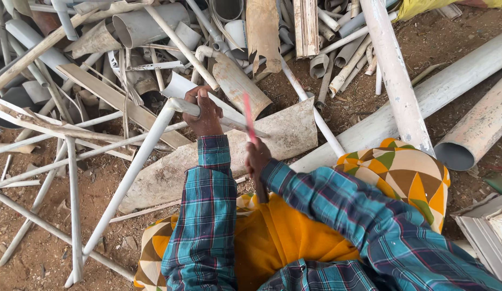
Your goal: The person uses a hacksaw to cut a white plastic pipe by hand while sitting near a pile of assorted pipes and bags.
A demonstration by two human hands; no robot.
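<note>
Gripping a long white pipe (133, 171), left hand (206, 115); right hand (257, 157) holds a red-bladed tool (249, 119).

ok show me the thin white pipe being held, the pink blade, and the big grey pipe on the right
thin white pipe (133, 171), head view, mid shaft
pink blade (249, 117), head view, middle
big grey pipe (480, 125), head view, outer wall

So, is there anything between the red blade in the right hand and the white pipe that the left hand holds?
Nothing visible stands between them. The left hand grips the white pipe near its upper end. The right hand holds the red blade just beside that hand, with only open air across the pipe's end.
</note>
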